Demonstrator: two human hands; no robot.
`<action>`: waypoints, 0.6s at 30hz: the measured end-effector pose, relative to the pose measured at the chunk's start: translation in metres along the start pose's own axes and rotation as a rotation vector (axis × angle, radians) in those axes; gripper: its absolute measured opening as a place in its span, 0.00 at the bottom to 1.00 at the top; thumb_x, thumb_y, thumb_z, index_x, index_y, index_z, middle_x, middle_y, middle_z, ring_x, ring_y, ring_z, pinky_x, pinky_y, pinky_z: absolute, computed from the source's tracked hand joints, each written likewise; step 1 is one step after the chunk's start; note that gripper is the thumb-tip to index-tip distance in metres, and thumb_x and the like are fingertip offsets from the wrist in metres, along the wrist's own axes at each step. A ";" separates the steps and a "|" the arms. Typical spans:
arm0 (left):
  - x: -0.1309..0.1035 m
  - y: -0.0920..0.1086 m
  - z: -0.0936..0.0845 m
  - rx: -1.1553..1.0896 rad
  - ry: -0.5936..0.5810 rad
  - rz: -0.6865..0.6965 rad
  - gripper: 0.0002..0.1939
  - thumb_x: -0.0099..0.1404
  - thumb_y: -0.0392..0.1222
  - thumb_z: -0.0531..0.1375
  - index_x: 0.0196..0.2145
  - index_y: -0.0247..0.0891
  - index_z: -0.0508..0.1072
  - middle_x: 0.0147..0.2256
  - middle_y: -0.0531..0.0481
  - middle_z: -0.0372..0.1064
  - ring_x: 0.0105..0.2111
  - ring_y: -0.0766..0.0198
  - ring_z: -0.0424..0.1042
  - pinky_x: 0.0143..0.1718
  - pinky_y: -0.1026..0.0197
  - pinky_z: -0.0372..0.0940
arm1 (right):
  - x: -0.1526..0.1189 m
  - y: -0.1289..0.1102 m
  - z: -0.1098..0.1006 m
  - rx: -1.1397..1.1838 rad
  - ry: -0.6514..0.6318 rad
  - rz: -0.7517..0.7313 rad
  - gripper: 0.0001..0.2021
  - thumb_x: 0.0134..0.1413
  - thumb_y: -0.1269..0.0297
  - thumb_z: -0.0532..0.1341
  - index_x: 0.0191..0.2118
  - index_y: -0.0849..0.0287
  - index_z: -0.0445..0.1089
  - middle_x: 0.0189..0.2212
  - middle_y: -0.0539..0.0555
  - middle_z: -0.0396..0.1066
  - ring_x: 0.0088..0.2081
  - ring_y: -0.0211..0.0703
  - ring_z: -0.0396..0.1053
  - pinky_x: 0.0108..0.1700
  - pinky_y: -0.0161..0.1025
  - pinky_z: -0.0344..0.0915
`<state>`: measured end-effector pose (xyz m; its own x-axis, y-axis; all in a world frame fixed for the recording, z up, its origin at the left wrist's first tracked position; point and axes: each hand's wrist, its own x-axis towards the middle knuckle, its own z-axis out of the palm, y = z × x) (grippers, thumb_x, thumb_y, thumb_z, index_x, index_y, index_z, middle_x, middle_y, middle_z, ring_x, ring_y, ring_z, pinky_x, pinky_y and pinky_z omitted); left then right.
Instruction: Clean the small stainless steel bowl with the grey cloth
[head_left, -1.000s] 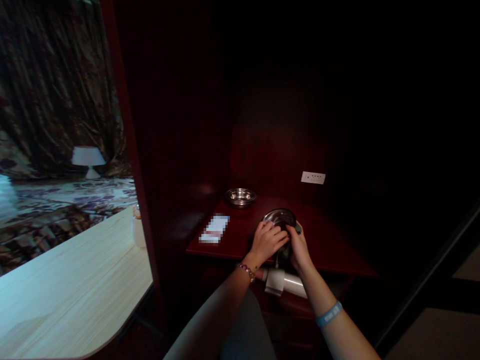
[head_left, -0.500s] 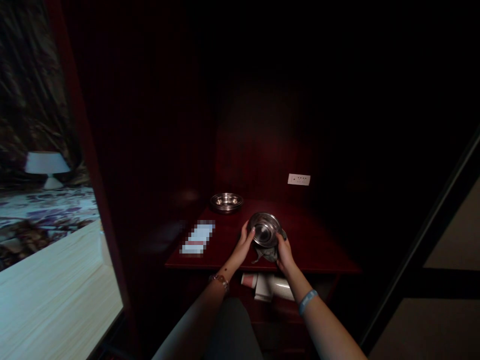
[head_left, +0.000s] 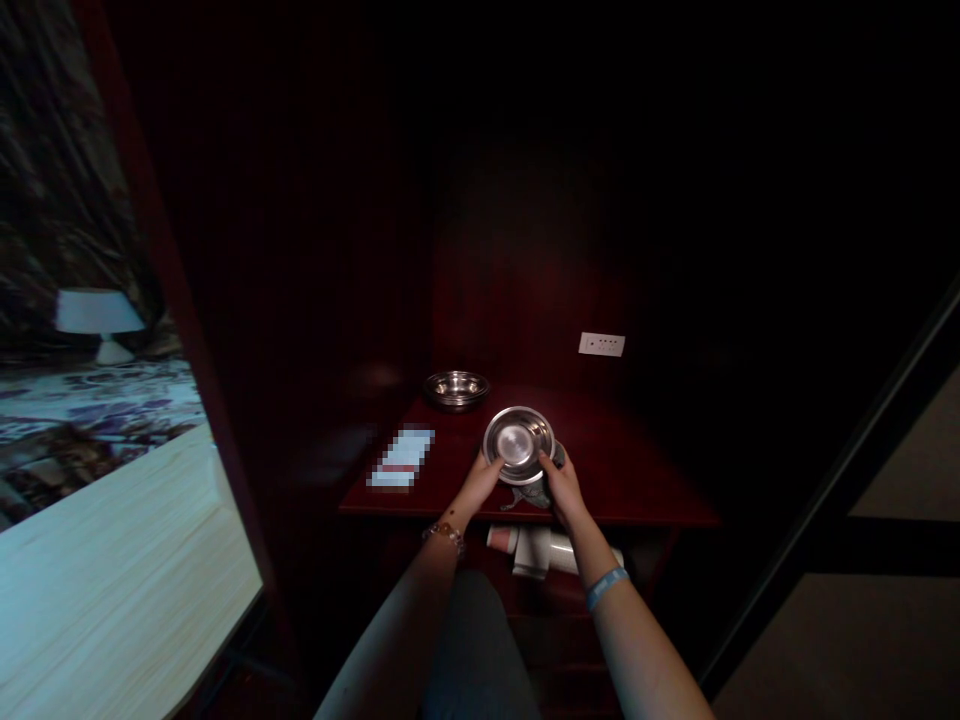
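Both hands grip a shiny metal bowl [head_left: 516, 445], tilted so that its inside faces me. My left hand [head_left: 480, 482] is closed on its lower left rim, thumb over the inner edge. On the lower right rim, my right hand [head_left: 564, 484] is closed the same way. A grey cloth [head_left: 534, 494] shows beneath the bowl, partly hidden; whether a hand also holds it I cannot tell. Further back on the dark red shelf [head_left: 637, 490] sits a stack of metal bowls [head_left: 456, 390].
A blurred-out pale sheet [head_left: 403, 458] lies at the shelf's left. Under the shelf are a paper cup [head_left: 502, 539] and white packages [head_left: 532, 552]. A power socket [head_left: 602, 344] is on the back wall. Left of the dark side panel stand a light tabletop [head_left: 112, 570] and a lamp [head_left: 100, 312].
The held bowl has turned to face me more fully and moved slightly left and up in view. My right thumb has shifted inward over the rim. The camera view has shifted slightly.
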<state>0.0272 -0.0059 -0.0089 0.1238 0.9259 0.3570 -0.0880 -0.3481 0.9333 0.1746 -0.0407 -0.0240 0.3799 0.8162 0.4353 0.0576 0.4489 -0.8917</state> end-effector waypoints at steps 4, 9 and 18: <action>0.000 0.000 -0.002 -0.038 0.009 -0.044 0.26 0.62 0.35 0.56 0.58 0.35 0.64 0.52 0.41 0.71 0.56 0.57 0.67 0.59 0.54 0.60 | 0.002 0.004 -0.001 0.044 0.076 0.012 0.27 0.55 0.48 0.56 0.55 0.62 0.66 0.49 0.61 0.73 0.48 0.49 0.72 0.50 0.47 0.69; -0.001 0.004 -0.003 0.037 0.031 0.034 0.27 0.62 0.35 0.56 0.59 0.37 0.62 0.54 0.42 0.69 0.58 0.58 0.64 0.61 0.54 0.56 | 0.005 0.009 -0.008 0.031 0.312 0.030 0.31 0.60 0.45 0.48 0.58 0.65 0.63 0.50 0.64 0.72 0.48 0.50 0.73 0.47 0.48 0.71; 0.003 -0.009 -0.004 0.108 -0.041 0.151 0.33 0.58 0.28 0.52 0.62 0.32 0.56 0.59 0.39 0.63 0.60 0.59 0.62 0.63 0.52 0.53 | -0.006 -0.046 -0.031 -0.728 -0.146 -0.674 0.26 0.59 0.69 0.48 0.62 0.53 0.60 0.63 0.53 0.58 0.66 0.47 0.52 0.66 0.53 0.50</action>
<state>0.0246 0.0008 -0.0162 0.1578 0.8558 0.4926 -0.0020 -0.4986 0.8669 0.1983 -0.0773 0.0102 -0.0543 0.5317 0.8452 0.7885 0.5421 -0.2904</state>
